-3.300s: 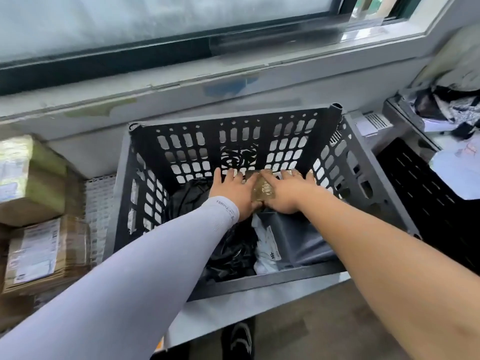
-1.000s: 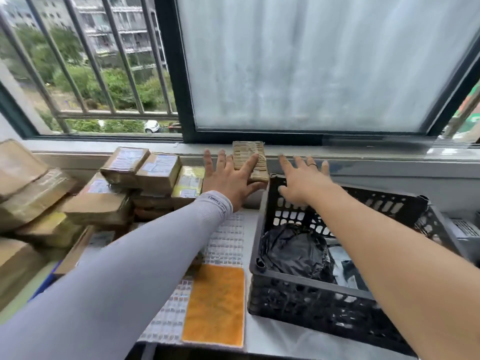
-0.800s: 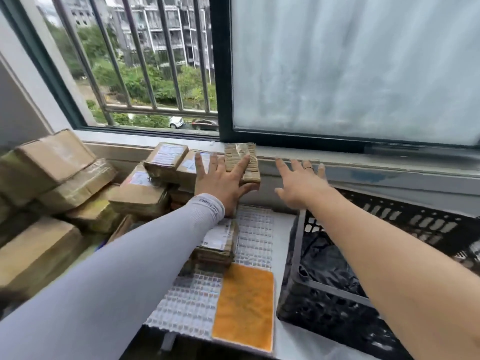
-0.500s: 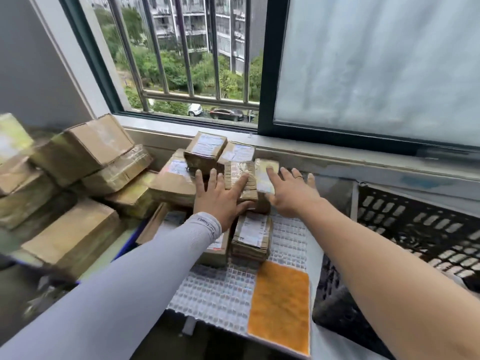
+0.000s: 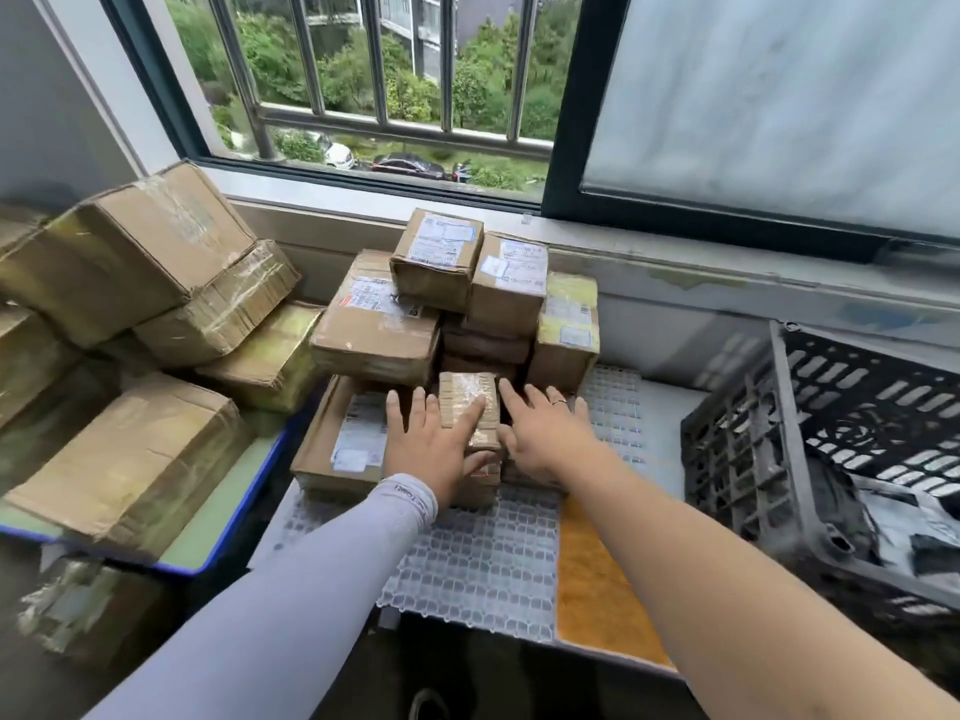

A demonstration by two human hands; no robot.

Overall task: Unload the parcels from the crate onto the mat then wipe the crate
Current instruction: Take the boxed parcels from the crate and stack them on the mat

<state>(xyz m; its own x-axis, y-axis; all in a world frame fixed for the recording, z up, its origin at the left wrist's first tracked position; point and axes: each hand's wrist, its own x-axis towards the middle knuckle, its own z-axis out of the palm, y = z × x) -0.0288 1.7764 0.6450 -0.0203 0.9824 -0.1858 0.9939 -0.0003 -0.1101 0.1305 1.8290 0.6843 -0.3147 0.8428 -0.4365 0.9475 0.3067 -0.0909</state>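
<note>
A dark-framed sliding window (image 5: 550, 122) fills the top of the frame. Its left half is open behind grey metal bars (image 5: 384, 70), showing daylit green trees (image 5: 363, 80) and parked cars (image 5: 410, 166). Its right half is a frosted pane (image 5: 779, 96). Below runs a worn pale sill (image 5: 675, 262); a grey wall (image 5: 47, 96) stands at the upper left.

We seem to be in a flat's parcel-sorting corner: barred window (image 5: 384, 80), stacked taped cartons (image 5: 130, 252).
</note>
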